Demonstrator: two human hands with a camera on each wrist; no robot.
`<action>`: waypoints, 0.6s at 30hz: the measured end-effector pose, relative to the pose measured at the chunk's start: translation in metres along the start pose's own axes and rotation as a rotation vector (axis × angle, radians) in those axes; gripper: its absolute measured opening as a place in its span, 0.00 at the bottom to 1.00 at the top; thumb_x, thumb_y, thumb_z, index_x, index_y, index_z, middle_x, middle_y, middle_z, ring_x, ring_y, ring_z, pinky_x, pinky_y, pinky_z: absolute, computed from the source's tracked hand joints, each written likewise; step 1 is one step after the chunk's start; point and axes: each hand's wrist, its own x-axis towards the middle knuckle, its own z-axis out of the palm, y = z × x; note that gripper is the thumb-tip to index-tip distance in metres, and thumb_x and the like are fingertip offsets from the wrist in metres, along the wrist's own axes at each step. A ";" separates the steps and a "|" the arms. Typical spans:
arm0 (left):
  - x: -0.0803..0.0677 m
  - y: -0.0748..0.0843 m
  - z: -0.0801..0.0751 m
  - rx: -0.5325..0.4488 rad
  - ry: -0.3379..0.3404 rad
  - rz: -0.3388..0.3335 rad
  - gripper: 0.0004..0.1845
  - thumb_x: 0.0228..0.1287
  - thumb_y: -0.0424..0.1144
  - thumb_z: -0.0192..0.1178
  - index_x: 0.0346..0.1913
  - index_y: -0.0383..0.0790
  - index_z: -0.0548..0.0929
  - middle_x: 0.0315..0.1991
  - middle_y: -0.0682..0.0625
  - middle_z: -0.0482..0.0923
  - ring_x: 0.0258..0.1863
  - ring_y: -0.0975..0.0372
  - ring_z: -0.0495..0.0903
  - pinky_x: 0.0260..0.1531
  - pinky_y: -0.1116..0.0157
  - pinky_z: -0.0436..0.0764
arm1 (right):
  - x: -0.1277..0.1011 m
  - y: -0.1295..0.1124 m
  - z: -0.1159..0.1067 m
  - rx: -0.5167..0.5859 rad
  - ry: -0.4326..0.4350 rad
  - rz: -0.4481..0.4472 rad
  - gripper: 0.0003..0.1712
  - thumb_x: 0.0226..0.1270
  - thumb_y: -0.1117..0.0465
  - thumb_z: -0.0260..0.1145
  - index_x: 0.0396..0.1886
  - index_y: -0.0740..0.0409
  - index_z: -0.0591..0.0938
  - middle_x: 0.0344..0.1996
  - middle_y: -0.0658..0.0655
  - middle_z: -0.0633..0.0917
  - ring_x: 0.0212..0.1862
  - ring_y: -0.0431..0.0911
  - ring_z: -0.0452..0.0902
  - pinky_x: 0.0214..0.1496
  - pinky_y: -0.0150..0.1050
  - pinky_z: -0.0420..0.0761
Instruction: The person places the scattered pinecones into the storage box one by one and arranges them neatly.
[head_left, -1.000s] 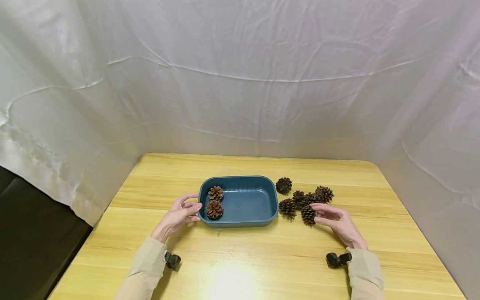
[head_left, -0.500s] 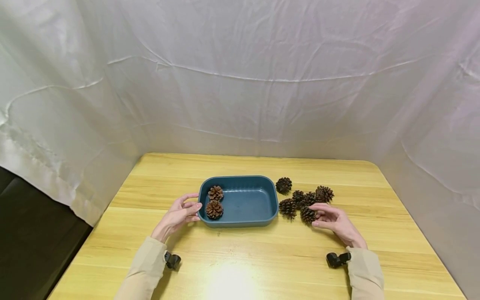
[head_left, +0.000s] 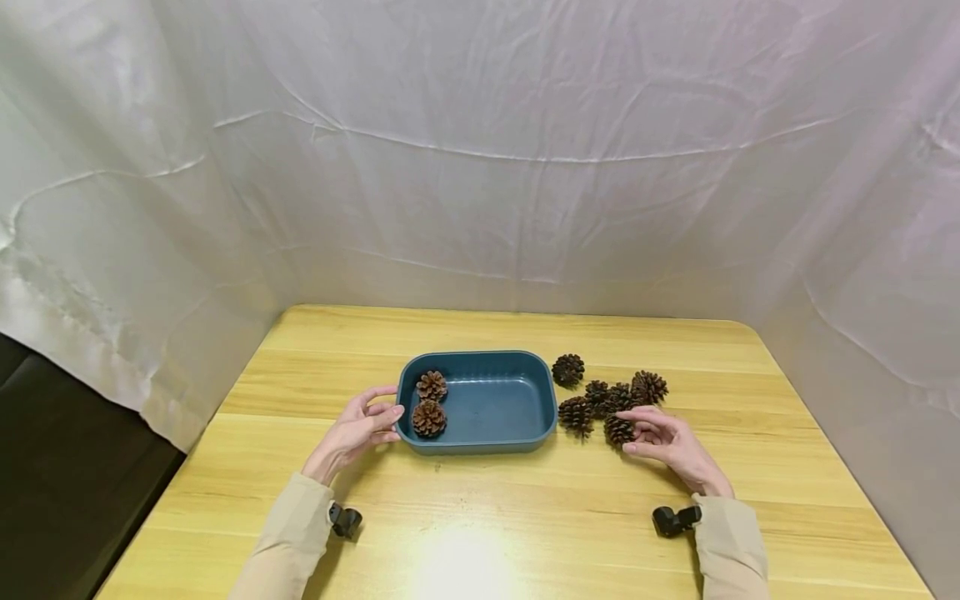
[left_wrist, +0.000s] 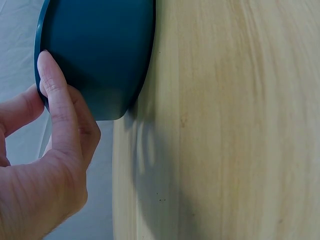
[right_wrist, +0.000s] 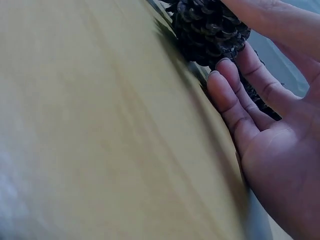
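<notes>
A dark teal tray (head_left: 487, 406) sits mid-table with two pine cones (head_left: 429, 418) at its left end. My left hand (head_left: 386, 412) rests against the tray's left end wall, fingers nearly straight. In the left wrist view the fingers (left_wrist: 55, 110) lie flat on the tray's outer wall (left_wrist: 100, 50). Right of the tray lies a cluster of several loose pine cones (head_left: 575, 414). My right hand (head_left: 633, 431) grips the nearest cone (head_left: 617, 428), thumb above and fingers below. The right wrist view shows that cone (right_wrist: 210, 30) between my thumb and curled fingers (right_wrist: 235, 95).
The wooden table (head_left: 480, 517) is ringed by white cloth (head_left: 480, 167) at the back and sides. One loose cone (head_left: 567, 369) lies apart near the tray's far right corner. Small black camera mounts (head_left: 345, 521) (head_left: 675, 518) sit at both wrists. Dark floor shows beyond the left edge.
My right hand has edged toward the cone cluster and its thumb and fingers have closed around the nearest cone. The left hand and the tray have stayed still.
</notes>
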 end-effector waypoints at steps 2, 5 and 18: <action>0.000 0.000 0.000 -0.001 -0.001 0.002 0.32 0.74 0.28 0.53 0.73 0.24 0.52 0.40 0.52 0.80 0.29 0.68 0.81 0.35 0.71 0.88 | 0.000 0.000 0.000 -0.015 -0.005 -0.011 0.30 0.59 0.72 0.72 0.63 0.72 0.76 0.53 0.46 0.76 0.46 0.36 0.76 0.53 0.23 0.81; 0.001 0.000 0.000 0.000 -0.001 0.005 0.32 0.75 0.28 0.53 0.73 0.24 0.52 0.40 0.52 0.80 0.29 0.68 0.80 0.35 0.71 0.88 | -0.001 0.001 -0.001 -0.025 -0.004 -0.014 0.29 0.60 0.72 0.72 0.62 0.71 0.77 0.52 0.45 0.77 0.47 0.35 0.76 0.53 0.23 0.80; 0.000 0.001 0.001 -0.001 0.009 -0.003 0.32 0.75 0.29 0.53 0.74 0.24 0.52 0.40 0.52 0.79 0.29 0.68 0.81 0.34 0.71 0.88 | -0.002 -0.002 0.000 -0.019 0.026 0.019 0.27 0.68 0.68 0.66 0.65 0.71 0.74 0.58 0.41 0.75 0.57 0.25 0.74 0.60 0.17 0.73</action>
